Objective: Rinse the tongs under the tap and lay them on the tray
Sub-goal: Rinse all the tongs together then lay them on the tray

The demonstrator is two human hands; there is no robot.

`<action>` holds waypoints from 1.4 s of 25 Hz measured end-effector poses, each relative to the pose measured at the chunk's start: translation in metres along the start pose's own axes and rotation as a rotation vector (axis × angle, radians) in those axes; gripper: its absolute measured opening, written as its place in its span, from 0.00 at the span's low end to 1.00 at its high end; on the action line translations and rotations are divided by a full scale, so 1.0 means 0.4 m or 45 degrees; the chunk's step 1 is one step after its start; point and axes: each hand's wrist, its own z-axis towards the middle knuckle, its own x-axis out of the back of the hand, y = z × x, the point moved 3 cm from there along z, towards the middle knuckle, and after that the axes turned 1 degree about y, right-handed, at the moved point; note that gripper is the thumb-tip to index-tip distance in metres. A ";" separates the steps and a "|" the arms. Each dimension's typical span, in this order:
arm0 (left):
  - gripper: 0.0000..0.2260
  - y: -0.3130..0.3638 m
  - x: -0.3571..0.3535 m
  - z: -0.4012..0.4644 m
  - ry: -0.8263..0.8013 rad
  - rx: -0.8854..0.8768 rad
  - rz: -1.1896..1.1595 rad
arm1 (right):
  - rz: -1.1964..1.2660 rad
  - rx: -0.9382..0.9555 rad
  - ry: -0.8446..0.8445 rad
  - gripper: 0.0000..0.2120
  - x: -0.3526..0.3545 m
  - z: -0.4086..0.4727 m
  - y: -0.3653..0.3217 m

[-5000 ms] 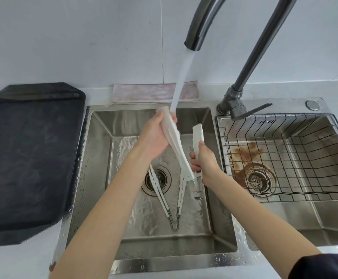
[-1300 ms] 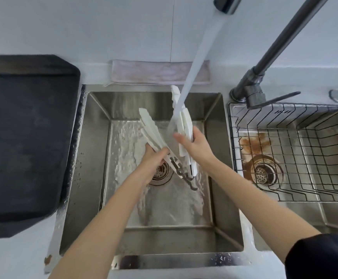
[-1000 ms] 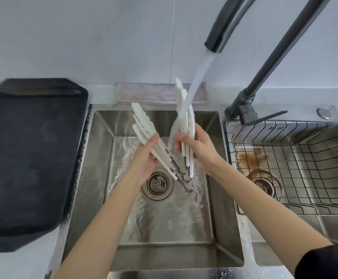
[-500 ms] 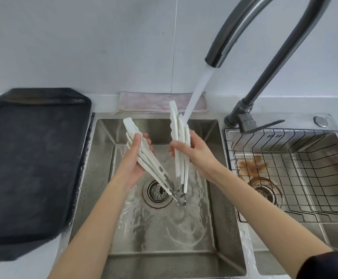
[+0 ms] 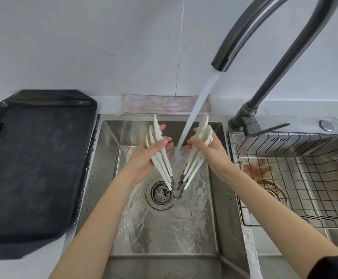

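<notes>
Spreading in a V over the sink (image 5: 214, 218), the white tongs (image 5: 165, 168) are held hinge-down near the drain, arms rising far and outward. One arm bundle is gripped by the left hand (image 5: 152, 156), the other by the right hand (image 5: 208, 152), with the water stream (image 5: 196, 109) falling between. The tray (image 5: 33, 168) lies to the left, so the left hand is judged nearer for laying them down.

Even, soft daylight-like light fills the scene, with no hard shadows. The steel sink (image 5: 111, 178) shows mild glare on its wet floor. The tongs (image 5: 160, 158) and the falling water (image 5: 196, 109) are smeared by motion blur. Wide-angle distortion bends the tap (image 5: 285, 37) and the black tray (image 5: 33, 168) towards the edges.
</notes>
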 end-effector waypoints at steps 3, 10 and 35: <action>0.11 0.015 -0.049 0.014 -0.056 -0.015 0.240 | 0.136 -0.042 0.189 0.09 0.030 -0.009 0.026; 0.02 0.046 -0.142 0.039 -0.114 -0.157 0.543 | 0.484 -0.118 0.393 0.08 0.079 -0.018 0.037; 0.04 -0.015 -0.096 0.004 0.224 -0.221 0.245 | 0.072 -0.128 0.888 0.22 0.299 -0.086 -0.008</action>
